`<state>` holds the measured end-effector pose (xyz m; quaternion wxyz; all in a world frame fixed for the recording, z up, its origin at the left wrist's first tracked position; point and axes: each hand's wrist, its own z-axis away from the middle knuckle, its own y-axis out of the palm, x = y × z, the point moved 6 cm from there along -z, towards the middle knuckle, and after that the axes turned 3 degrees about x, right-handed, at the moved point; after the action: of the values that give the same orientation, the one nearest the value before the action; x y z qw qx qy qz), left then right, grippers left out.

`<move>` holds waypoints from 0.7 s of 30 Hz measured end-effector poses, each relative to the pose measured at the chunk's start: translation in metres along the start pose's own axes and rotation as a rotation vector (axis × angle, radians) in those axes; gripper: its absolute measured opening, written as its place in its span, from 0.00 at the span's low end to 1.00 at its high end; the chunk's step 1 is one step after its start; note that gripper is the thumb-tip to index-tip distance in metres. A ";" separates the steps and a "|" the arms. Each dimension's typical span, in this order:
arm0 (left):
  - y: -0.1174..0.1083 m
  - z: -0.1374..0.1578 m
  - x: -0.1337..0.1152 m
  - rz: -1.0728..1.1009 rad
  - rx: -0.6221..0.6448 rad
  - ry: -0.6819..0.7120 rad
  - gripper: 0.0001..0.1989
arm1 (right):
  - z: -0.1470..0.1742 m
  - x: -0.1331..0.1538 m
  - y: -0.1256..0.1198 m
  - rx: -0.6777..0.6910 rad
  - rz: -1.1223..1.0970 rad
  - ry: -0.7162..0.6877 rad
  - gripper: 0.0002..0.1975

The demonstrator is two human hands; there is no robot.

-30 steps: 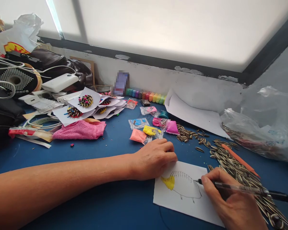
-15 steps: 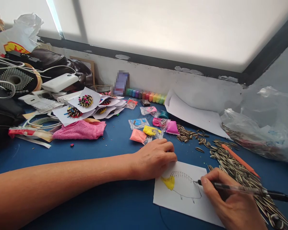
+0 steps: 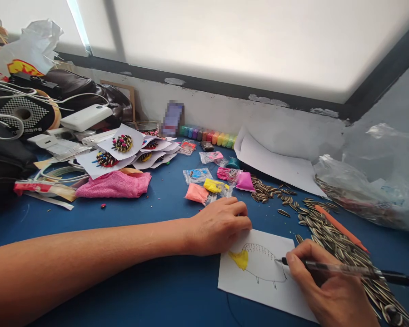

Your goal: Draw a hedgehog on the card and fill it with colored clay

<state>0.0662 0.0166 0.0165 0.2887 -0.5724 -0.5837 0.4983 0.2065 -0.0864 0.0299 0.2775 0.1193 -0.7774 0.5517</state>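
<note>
My right hand (image 3: pixel 327 281) is closed around a black pen with a clear barrel (image 3: pixel 341 269). Its tip touches the white sheet of paper (image 3: pixel 231 279) near the right end of a drawn oval body. Small curved marks line the top of this outline, and two short legs show below it. Yellow clay (image 3: pixel 239 260) forms a pointed head at the drawing's left. My left hand (image 3: pixel 221 227) rests at the sheet's upper left corner with its fingers curled. Its fingertips are hidden, so I cannot make out whether it grips anything.
Sunflower seeds (image 3: pixel 330 234) spread along the right, with an orange stick (image 3: pixel 341 227) on them. Bagged clay (image 3: pixel 196 193) in several colours lies beyond my left hand. A pink towel (image 3: pixel 114 185), seed-decorated sheets (image 3: pixel 122 141) and a power bank (image 3: pixel 86 117) crowd the left.
The pen tip has shifted very slightly along the outline's right side. My left hand and the sheet stay in place.
</note>
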 end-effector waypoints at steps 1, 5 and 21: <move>0.000 0.000 0.000 -0.001 -0.001 0.000 0.12 | 0.000 0.000 0.000 0.004 0.007 0.005 0.15; 0.000 0.000 0.000 -0.003 -0.013 0.004 0.12 | 0.000 -0.001 0.000 0.001 0.036 -0.003 0.15; 0.000 0.000 0.000 -0.002 -0.021 0.007 0.11 | -0.002 -0.004 -0.003 0.027 -0.032 0.018 0.17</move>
<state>0.0659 0.0166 0.0158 0.2852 -0.5768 -0.5883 0.4898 0.2123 -0.0858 0.0303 0.2915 0.1303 -0.7655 0.5586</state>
